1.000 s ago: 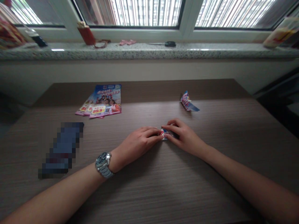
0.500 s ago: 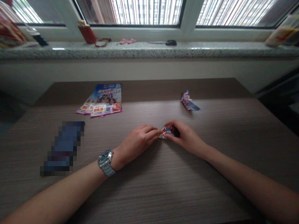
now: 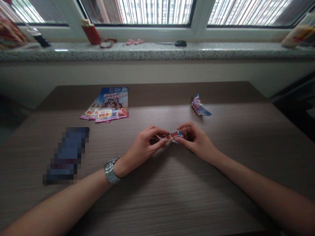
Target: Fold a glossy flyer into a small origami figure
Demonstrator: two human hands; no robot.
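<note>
Between my two hands is a small folded paper (image 3: 174,135), printed with red characters on white and blue. My left hand (image 3: 145,144), with a metal watch (image 3: 112,170) on the wrist, pinches its left end between thumb and fingers. At the other end, the thumb and fingertips of my right hand (image 3: 195,141) grip the paper. Beyond my right hand, a folded paper shape (image 3: 198,105) in blue, red and white rests on the table. Fingertips hide both ends of the held piece.
Several overlapping printed flyers (image 3: 113,104) lie at the table's back left. A blurred-out dark blue object (image 3: 67,155) is nearer, left of my forearm. On the granite sill (image 3: 147,56) are scissors (image 3: 180,43), a red container (image 3: 91,33) and small pink items (image 3: 135,42).
The left hand has rolled from lying over the paper to pinching its end. The paper is turned so its red print faces me more, and seems slightly raised.
</note>
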